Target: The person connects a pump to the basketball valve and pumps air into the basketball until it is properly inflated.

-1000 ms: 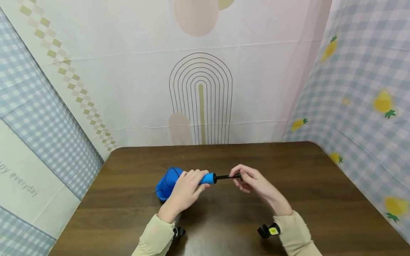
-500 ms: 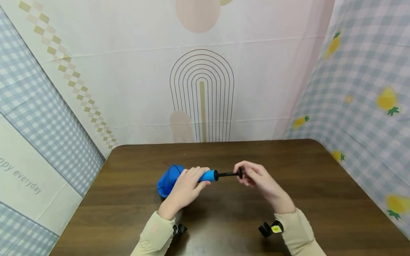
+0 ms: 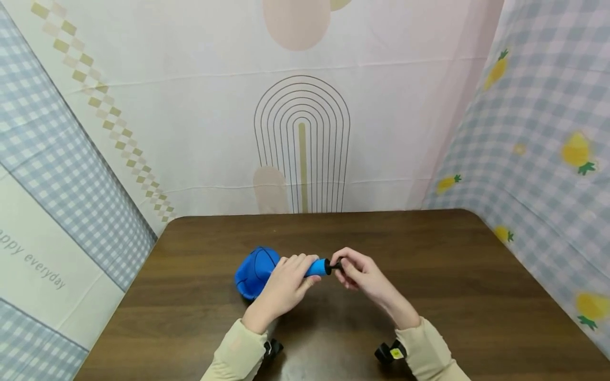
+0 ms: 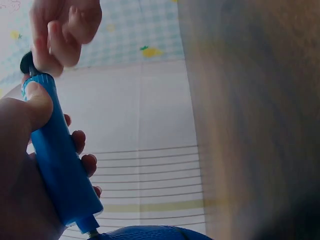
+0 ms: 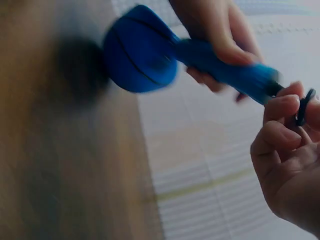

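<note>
My left hand (image 3: 286, 286) grips the blue barrel of a hand pump (image 4: 62, 160), thumb along its handle end. The pump's nozzle meets a blue ball (image 3: 254, 272) with black seam lines, which looks dented and partly deflated in the head view. At the pump's other end, my right hand (image 3: 359, 275) pinches the black plunger handle (image 5: 304, 107) between thumb and fingers. Only a short length of black rod shows between barrel and handle. In the right wrist view the ball (image 5: 137, 55) hangs at the nozzle end, beyond my left hand.
Beneath both hands lies a dark brown wooden table (image 3: 429, 254). A white printed cloth (image 3: 209, 132) hangs behind it, and blue checked cloth (image 3: 538, 159) with yellow fruit prints borders the right. Black camera mounts (image 3: 391, 352) sit at the wrists.
My right hand has pulled the plunger slightly outward, then pushed it left toward the barrel, so less rod shows. My left hand keeps its grip on the pump, and the ball stays at the nozzle.
</note>
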Motion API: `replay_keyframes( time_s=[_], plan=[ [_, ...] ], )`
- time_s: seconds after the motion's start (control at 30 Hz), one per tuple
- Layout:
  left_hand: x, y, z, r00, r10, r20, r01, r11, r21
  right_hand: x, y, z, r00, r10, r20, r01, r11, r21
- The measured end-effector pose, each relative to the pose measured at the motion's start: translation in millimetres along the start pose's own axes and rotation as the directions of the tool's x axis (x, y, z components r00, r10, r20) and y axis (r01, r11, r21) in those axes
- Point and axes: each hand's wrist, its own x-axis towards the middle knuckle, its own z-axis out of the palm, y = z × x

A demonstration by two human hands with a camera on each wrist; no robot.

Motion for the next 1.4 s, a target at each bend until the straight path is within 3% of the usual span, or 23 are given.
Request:
replay_keyframes(
  time_s=[0.23,0.37,0.6,0.73,0.87,1.07,1.23,1.4],
  plan=[
    [-2.1,-7.1,-5.1,0.997,-0.045,0.055,0.049,0.996,-0.074,-2,-5,-1,0.997,0.076,-0.021,-0.076,0.997,0.008],
    [-2.7,-13.2,-10.3,0.996,-0.068,0.062,0.075,0.990,-0.120,-5,-17,-16,0.999,0.026,-0.035,-0.025,0.999,0.020],
    [-3.1,-19.5,-13.7,0.995,-0.095,0.028,0.098,0.988,-0.120,-15,-32,-40,0.993,-0.059,-0.104,0.071,0.990,0.119],
    [-3.1,-14.9,-10.4,0.997,-0.075,0.003,0.075,0.993,-0.088,-11,-21,-32,0.995,-0.068,-0.069,0.077,0.987,0.144],
    [-2.5,-7.3,-4.9,0.999,-0.033,-0.028,0.033,0.999,-0.029,-6,-4,-14,0.999,-0.028,-0.035,0.032,0.993,0.112],
    [-0.4,-0.3,1.0,1.000,0.005,-0.001,-0.006,1.000,-0.015,-3,6,2,1.000,0.024,-0.011,-0.023,0.999,0.040],
    [-0.7,-3.7,-1.6,0.999,-0.010,0.034,0.012,0.998,-0.066,-5,-4,-2,0.994,0.111,-0.022,-0.112,0.994,-0.014],
    [-1.9,-11.4,-6.7,0.998,-0.036,0.054,0.040,0.995,-0.087,-8,-18,-19,0.999,0.040,-0.015,-0.041,0.999,-0.005]
  ],
)
